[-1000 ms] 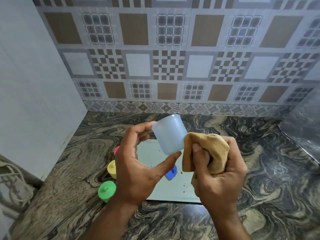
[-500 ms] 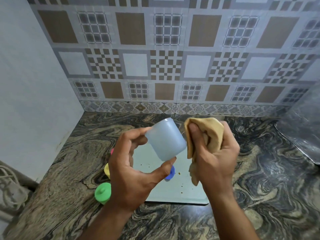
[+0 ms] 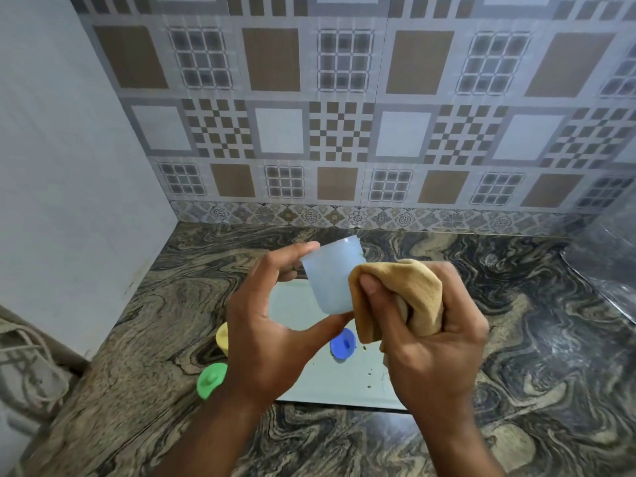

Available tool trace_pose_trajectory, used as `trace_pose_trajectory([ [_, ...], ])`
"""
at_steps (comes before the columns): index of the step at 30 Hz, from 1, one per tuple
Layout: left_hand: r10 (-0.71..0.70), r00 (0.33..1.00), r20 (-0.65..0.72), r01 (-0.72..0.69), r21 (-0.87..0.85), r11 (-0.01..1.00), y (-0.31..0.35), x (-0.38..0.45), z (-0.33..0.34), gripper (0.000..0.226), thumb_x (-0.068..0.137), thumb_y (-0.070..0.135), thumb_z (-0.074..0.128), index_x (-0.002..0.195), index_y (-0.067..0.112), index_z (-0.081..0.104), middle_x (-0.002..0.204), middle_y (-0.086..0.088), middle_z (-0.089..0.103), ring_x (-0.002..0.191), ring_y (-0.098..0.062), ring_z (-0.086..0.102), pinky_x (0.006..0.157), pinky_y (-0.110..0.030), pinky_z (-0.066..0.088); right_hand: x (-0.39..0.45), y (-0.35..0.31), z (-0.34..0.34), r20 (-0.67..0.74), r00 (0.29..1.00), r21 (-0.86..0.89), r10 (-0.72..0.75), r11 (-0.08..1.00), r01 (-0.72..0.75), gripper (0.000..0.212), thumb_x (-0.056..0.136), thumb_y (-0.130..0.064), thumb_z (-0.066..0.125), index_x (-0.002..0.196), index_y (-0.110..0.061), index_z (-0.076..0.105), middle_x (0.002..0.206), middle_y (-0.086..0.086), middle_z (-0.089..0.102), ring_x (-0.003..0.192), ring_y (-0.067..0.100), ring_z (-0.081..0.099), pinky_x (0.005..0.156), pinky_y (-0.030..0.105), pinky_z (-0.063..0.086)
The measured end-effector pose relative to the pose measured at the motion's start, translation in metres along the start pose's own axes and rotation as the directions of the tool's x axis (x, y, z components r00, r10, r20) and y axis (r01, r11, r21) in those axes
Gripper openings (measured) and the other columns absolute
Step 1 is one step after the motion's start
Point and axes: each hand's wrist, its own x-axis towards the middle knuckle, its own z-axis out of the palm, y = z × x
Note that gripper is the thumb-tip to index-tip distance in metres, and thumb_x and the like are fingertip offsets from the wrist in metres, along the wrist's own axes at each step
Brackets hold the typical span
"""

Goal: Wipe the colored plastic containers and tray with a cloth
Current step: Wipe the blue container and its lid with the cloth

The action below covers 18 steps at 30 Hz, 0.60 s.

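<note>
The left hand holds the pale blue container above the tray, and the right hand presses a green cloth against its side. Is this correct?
Not quite: the cloth is tan, not green, as the head view shows. The rest stands: the left hand holds the pale blue container above the tray, and the right hand presses the cloth against its side.

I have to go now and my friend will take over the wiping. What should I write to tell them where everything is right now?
Left hand: holds the pale blue cup in the air, between fingers and thumb.
Right hand: grips the bunched tan cloth, pressed against the cup's side.
Tray: flat on the counter below the hands, crumbs on it, so not wiped yet. A blue lid lies on it.
Green lid and a yellow piece sit on the counter left of the tray.
Left to do: finish the cup, then the other pieces and the tray.
</note>
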Motion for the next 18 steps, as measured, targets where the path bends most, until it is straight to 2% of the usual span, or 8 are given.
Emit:
trace_pose_trajectory([
  [2,0.041,0.999,0.005,-0.041,0.0,0.999,0.002,-0.001,0.0,0.074,0.065,0.026,0.099,0.13,0.023,0.063,0.128,0.008,0.072,0.119,-0.024,0.069,0.097,-0.04,0.054,0.009,-0.001,0.002,-0.008,1.0,-0.02,0.008,1.0,-0.008,0.013,0.088,-0.018,0.083,0.089,-0.01,0.072,0.079,-0.01,0.07,0.064,0.014,0.066,0.057,0.034,0.052],
  [5,0.068,0.998,-0.02,-0.069,-0.115,0.991,0.008,-0.004,0.002,0.075,0.067,0.032,0.098,0.13,0.037,0.057,0.13,0.011,0.07,0.121,-0.026,0.068,0.098,-0.041,0.053,0.022,0.005,0.003,-0.054,0.995,-0.002,0.079,0.997,-0.079,0.013,0.09,-0.016,0.083,0.089,-0.01,0.072,0.078,-0.008,0.07,0.067,0.015,0.065,0.06,0.035,0.052],
  [8,0.01,1.0,-0.025,-0.014,-0.173,0.985,0.014,-0.003,0.004,0.074,0.065,0.038,0.096,0.126,0.043,0.054,0.128,0.016,0.069,0.121,-0.023,0.067,0.099,-0.034,0.052,0.022,0.01,0.002,-0.099,0.982,0.077,0.16,0.985,-0.153,0.01,0.089,-0.013,0.08,0.09,-0.007,0.071,0.076,-0.015,0.067,0.067,0.008,0.062,0.063,0.026,0.051],
  [11,-0.052,0.998,-0.023,0.046,-0.22,0.974,0.008,0.0,0.005,0.073,0.066,0.034,0.096,0.125,0.029,0.054,0.127,0.006,0.069,0.12,-0.025,0.067,0.099,-0.044,0.055,0.011,0.006,0.0,-0.135,0.979,0.172,0.15,0.977,-0.126,0.008,0.09,-0.012,0.076,0.089,-0.01,0.068,0.077,-0.018,0.066,0.071,0.0,0.061,0.068,0.016,0.05],
  [14,-0.056,0.998,0.003,0.055,-0.241,0.969,-0.001,-0.002,0.006,0.076,0.069,0.027,0.095,0.133,0.022,0.055,0.141,-0.004,0.063,0.133,-0.032,0.06,0.105,-0.051,0.051,-0.002,0.002,0.002,-0.125,0.986,0.173,0.114,0.981,-0.091,0.01,0.09,-0.011,0.075,0.089,-0.011,0.066,0.076,-0.018,0.066,0.068,-0.003,0.06,0.065,0.013,0.049],
  [16,-0.056,0.998,0.012,0.058,-0.229,0.972,-0.004,-0.006,0.008,0.076,0.07,0.03,0.095,0.136,0.026,0.057,0.141,-0.008,0.059,0.134,-0.035,0.057,0.106,-0.055,0.05,-0.006,0.001,0.005,-0.116,0.987,0.175,0.111,0.981,-0.089,0.009,0.089,-0.006,0.074,0.09,-0.007,0.066,0.075,-0.018,0.066,0.066,-0.003,0.06,0.062,0.012,0.049],
  [18,-0.075,0.997,0.03,0.08,-0.234,0.969,-0.003,-0.008,0.009,0.077,0.071,0.033,0.094,0.138,0.037,0.055,0.14,-0.007,0.06,0.133,-0.035,0.058,0.107,-0.052,0.049,-0.007,-0.001,0.007,-0.114,0.988,0.16,0.106,0.983,-0.087,0.008,0.086,-0.004,0.073,0.09,-0.003,0.066,0.073,-0.018,0.067,0.063,-0.004,0.061,0.06,0.011,0.049],
])
